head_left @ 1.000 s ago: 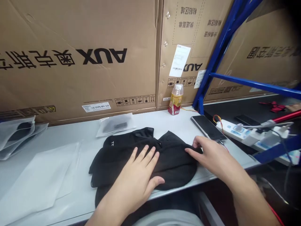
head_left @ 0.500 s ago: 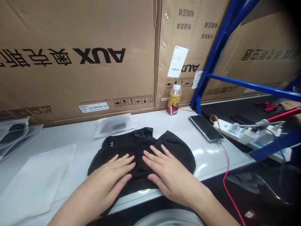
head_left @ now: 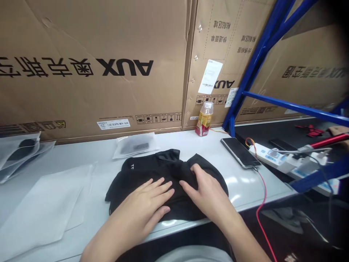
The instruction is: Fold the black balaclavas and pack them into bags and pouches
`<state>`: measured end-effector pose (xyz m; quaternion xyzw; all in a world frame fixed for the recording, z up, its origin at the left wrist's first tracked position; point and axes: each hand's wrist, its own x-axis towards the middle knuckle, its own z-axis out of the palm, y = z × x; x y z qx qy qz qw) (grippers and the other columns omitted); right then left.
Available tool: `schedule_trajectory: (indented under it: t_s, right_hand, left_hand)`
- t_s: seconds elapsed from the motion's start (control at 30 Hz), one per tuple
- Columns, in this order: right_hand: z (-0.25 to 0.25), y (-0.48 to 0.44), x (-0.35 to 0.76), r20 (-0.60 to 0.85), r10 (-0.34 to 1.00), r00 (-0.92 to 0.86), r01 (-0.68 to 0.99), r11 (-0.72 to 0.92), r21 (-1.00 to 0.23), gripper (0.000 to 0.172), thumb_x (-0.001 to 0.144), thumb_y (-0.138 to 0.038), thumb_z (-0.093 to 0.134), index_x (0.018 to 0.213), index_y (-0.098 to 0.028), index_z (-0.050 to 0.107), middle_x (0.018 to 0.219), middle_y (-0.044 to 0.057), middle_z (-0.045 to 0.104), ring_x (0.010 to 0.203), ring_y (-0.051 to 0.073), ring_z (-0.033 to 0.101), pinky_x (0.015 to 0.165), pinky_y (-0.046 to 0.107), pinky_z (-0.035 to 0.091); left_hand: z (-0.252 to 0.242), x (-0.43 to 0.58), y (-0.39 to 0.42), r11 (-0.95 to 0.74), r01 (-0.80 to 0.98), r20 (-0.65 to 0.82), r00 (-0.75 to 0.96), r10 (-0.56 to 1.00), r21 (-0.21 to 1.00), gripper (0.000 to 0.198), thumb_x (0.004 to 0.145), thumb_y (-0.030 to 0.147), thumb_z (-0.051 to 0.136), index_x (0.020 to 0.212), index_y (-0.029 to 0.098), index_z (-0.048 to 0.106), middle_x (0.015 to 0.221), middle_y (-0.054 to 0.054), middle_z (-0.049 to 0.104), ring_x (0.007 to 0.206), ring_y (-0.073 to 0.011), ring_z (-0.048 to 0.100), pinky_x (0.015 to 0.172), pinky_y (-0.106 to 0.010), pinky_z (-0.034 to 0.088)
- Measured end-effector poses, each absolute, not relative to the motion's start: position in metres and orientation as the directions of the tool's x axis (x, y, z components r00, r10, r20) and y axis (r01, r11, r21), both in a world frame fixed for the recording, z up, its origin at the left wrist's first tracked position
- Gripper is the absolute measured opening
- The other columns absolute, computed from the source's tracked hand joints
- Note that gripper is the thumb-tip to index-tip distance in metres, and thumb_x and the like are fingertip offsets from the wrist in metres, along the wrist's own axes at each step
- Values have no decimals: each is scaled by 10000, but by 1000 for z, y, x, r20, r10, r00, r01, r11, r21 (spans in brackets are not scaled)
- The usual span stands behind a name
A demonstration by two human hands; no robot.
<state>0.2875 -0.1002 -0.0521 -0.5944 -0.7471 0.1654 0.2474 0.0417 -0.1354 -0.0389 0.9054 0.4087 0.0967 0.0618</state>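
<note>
A black fabric garment (head_left: 163,167) lies bunched on the pale tabletop, with small white lettering at its upper left and a sheer or shiny patch along its far edge. My left hand (head_left: 148,202) rests flat on it, fingers stretched out. On the right part of the cloth, my right hand (head_left: 208,193) has its fingers curled into the fabric, thumb and index finger on either side of a fold. Its other fingertips are hidden. Beyond the garment sits a clear plastic pouch (head_left: 135,145) with something dark inside.
At left lie a white translucent bag (head_left: 46,207) and pouches with dark contents (head_left: 25,149). Large cardboard boxes (head_left: 89,98) stand behind. A drink bottle (head_left: 204,119), a phone (head_left: 240,153) on a red cable, power strips (head_left: 275,154) and a blue metal frame (head_left: 247,78) are at right.
My right hand has gone from lying flat to curling its fingers into the cloth. My left hand stays flat, a little further right in view. The camera view has shifted slightly.
</note>
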Motion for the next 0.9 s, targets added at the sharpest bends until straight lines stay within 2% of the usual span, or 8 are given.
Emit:
schedule_trajectory:
  t_s: [0.1, 0.3, 0.47, 0.6, 0.67, 0.73, 0.83, 0.9]
  right_hand:
    - [-33, -99, 290, 200, 972, -123, 772, 220, -597, 137, 944, -307, 616, 990, -278, 490, 873, -13, 694, 757, 238, 695, 661, 332, 485]
    - [-6, -98, 294, 454, 889, -59, 854, 281, -438, 137, 963, -297, 630, 1073, -258, 556, 992, 53, 683, 849, 274, 682, 727, 394, 527]
    - [-25, -124, 246, 421, 808, -413, 658, 584, -475, 514, 1013, -454, 626, 1410, -147, 516, 1297, 176, 649, 1167, 336, 629, 997, 495, 562]
    - [-28, -130, 249, 343, 697, -630, 427, 679, -597, 376, 1082, -261, 481, 1447, -203, 553, 1395, 106, 648, 1260, 257, 605, 1096, 429, 538]
    - [-25, -121, 262, 381, 682, -624, 325, 670, -668, 364, 1070, -152, 435, 1374, -243, 614, 1338, 67, 689, 1234, 207, 637, 1079, 375, 552]
    - [-24, -109, 271, 465, 718, -517, 314, 665, -678, 371, 1060, -119, 408, 1308, -250, 652, 1311, 69, 707, 1233, 201, 655, 1078, 380, 557]
    - [-34, -95, 268, 516, 769, -377, 506, 638, -581, 381, 1068, -166, 402, 1365, -197, 639, 1455, 125, 643, 1405, 260, 562, 1183, 476, 486]
    - [-46, -90, 261, 452, 771, -449, 609, 634, -477, 449, 1070, -198, 414, 1490, -130, 557, 1594, 153, 523, 1532, 300, 415, 1246, 525, 408]
  left_hand:
    - [-34, 39, -139, -680, 713, 143, 665, 733, 170, 491, 1069, 310, 537, 1557, 346, 496, 1584, 19, 541, 1465, -236, 525, 1259, -503, 394]
    - [-30, 39, -139, -646, 734, 146, 630, 763, 212, 425, 1072, 325, 531, 1495, 335, 577, 1502, 15, 634, 1427, -242, 570, 1260, -526, 391]
    - [-20, 25, -138, -589, 698, 100, 607, 789, 407, 342, 1020, 180, 517, 1250, 318, 730, 1388, 9, 718, 1266, -197, 684, 1151, -370, 515]
    - [-9, 5, -145, -473, 753, 140, 464, 875, 458, 303, 1012, 196, 488, 1105, 311, 752, 1175, 18, 789, 1076, -182, 746, 947, -266, 595]
    - [-10, 11, -145, -409, 798, 249, 329, 911, 443, 273, 1048, 286, 487, 1174, 300, 729, 1249, -6, 767, 1154, -205, 722, 1006, -303, 579]
    - [-19, 30, -142, -371, 833, 336, 240, 911, 411, 363, 1079, 371, 462, 1382, 275, 637, 1466, -51, 656, 1360, -247, 612, 1151, -398, 505]
    - [-42, 63, -134, -366, 870, 327, 258, 909, 331, 546, 1114, 394, 369, 1633, 222, 360, 1692, -88, 392, 1576, -281, 345, 1248, -505, 398]
    - [-58, 74, -129, -380, 887, 280, 307, 910, 263, 590, 1121, 386, 332, 1672, 188, 258, 1715, -107, 326, 1595, -296, 286, 1237, -540, 407]
